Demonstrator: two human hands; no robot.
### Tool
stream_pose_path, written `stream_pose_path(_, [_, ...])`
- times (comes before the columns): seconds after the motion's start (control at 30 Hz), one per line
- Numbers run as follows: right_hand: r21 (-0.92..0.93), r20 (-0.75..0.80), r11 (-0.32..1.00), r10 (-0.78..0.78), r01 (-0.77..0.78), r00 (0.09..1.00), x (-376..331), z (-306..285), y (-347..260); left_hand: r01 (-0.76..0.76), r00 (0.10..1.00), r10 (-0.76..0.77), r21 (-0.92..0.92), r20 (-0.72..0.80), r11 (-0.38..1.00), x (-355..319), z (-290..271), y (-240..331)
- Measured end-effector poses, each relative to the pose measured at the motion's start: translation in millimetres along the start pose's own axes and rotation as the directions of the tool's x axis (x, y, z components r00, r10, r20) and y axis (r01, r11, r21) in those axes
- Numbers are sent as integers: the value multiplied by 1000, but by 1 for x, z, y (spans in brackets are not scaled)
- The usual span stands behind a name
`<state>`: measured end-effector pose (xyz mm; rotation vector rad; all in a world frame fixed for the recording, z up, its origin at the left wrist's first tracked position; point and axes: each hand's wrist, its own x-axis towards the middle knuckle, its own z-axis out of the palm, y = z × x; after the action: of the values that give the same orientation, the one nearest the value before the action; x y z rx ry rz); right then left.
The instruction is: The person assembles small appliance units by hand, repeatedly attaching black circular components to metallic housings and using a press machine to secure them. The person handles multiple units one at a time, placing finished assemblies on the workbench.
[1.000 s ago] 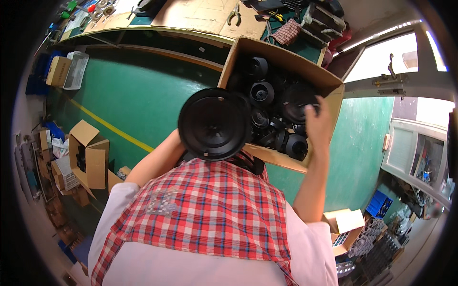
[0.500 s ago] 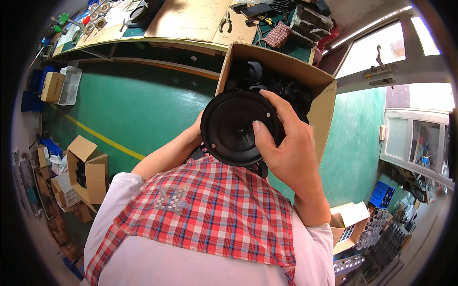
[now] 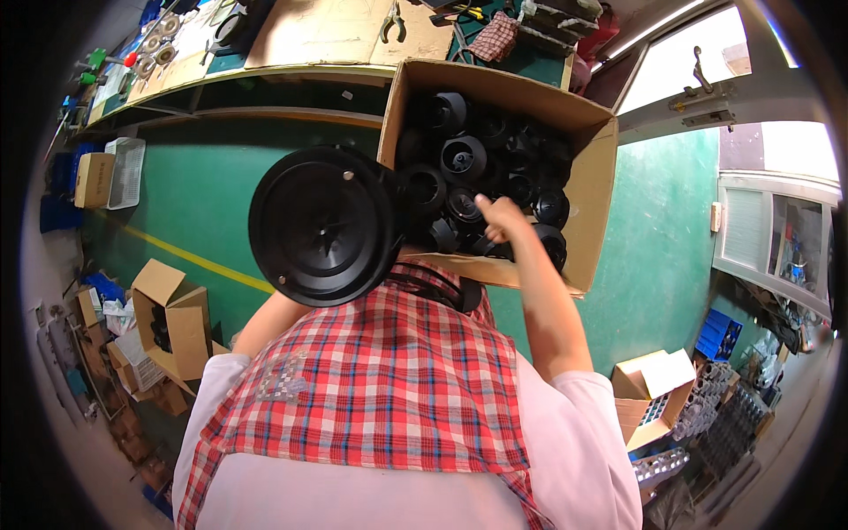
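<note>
Green floor (image 3: 212, 177) stretches below the large round black dish (image 3: 322, 208), nearer my hidden left hand, grip unseen, leftward of my curled right hand (image 3: 507, 221), hold unclear, over the brown cardboard box (image 3: 594, 181).

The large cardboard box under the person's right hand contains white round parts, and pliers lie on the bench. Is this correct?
Not quite. The head view shows that the round parts are mostly black, not white. The large cardboard box is under the right hand, and the pliers lie on the bench.
</note>
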<state>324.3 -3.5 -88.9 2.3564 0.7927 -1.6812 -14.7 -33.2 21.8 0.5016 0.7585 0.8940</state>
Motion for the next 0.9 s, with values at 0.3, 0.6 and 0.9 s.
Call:
stream_pose_path(0.3, [138,-499,968,-116,210,859,86,66,51,-75,994,65,-117,-84,990,-18,2,-9])
stream_pose_path(0.6, [290,-624,565,-501,773,600,-196,-95,-6,23,995,0,-231,102,973,32,33,-3])
stream_pose_path(0.9, [48,-306,167,-936,985,174,-337,-32,-95,67,992,-38,-247,117,967,37,57,5])
